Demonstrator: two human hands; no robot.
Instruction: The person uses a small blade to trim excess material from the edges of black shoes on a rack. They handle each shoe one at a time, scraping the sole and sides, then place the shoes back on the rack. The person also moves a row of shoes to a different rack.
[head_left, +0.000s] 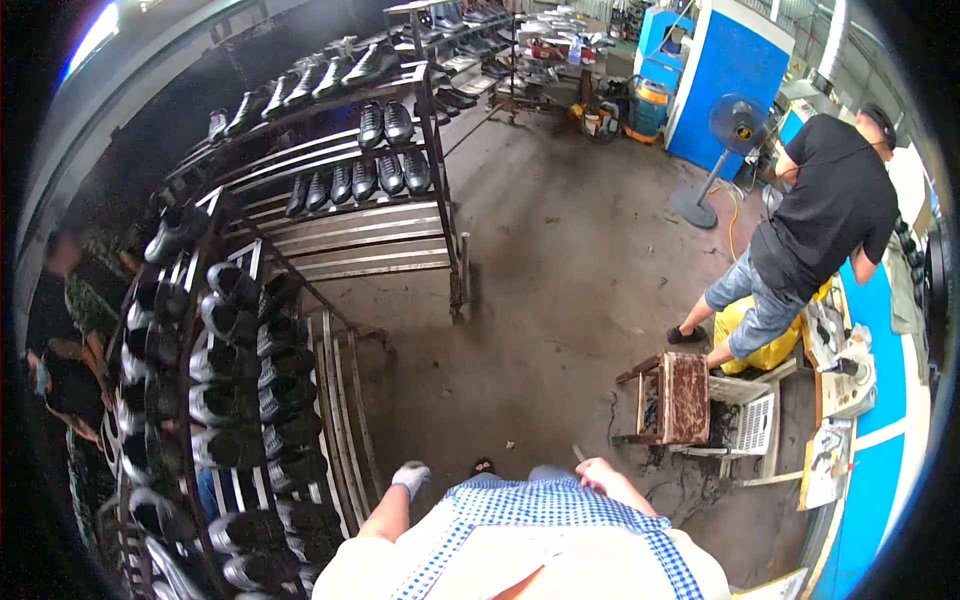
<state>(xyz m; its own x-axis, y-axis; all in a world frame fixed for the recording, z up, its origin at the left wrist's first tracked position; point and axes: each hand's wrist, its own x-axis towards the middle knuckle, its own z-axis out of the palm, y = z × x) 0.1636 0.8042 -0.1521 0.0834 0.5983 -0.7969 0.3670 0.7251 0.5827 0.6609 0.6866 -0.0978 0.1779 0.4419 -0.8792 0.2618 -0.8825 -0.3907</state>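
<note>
My left hand [410, 478], in a pale glove, hangs low beside the slatted shoe rack [345, 420]. Nothing shows in it, and its fingers are too small to make out. Bare and closed, my right hand [597, 474] is in front of the blue checked apron [560, 503]. A thin, flat grey strip [579, 453], of a kind I cannot make out, sticks up from its fingers. Close on my left, many black shoes [222, 370] sit in rows on the rack.
Another rack [360, 250] with black shoes stands ahead to the left. A worn wooden stool [685, 398] and a white plastic crate [755, 425] stand right. A person in black [835, 195] bends over the blue bench [870, 480], near a floor fan [737, 125]. Another person is behind the left rack.
</note>
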